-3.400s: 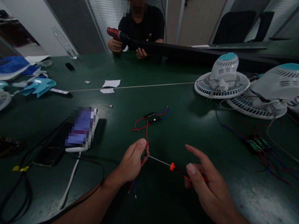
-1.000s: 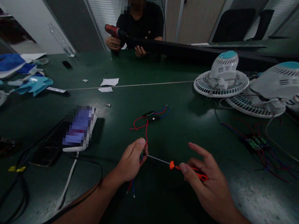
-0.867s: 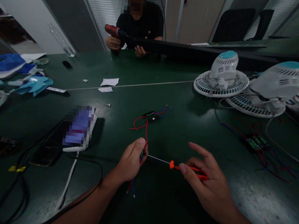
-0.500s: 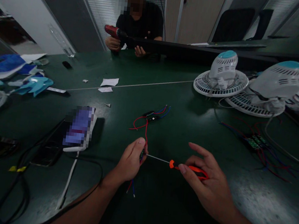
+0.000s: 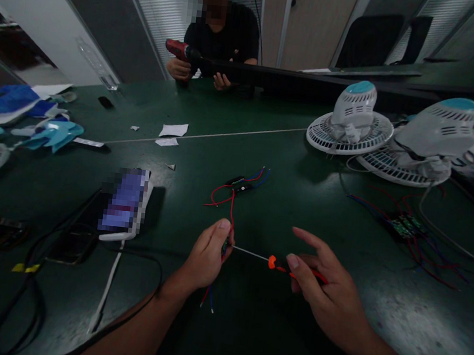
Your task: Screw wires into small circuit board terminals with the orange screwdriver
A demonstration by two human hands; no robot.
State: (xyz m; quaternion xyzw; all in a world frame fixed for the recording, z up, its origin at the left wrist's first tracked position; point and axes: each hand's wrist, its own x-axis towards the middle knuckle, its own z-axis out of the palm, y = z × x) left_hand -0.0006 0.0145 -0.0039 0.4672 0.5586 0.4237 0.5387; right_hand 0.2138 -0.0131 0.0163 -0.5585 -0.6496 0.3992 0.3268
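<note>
no legible words or numbers, blue screen (image 5: 123, 199) blurred into blocks

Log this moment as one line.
Left hand: gripping wired circuit board | Right hand: holding screwdriver | Tip: hidden at left hand's fingers | Beyond hands: two wired modules on green table

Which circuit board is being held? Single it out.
The circuit board in the left hand; it alone is gripped, while the other visible boards lie on the green table.
</note>
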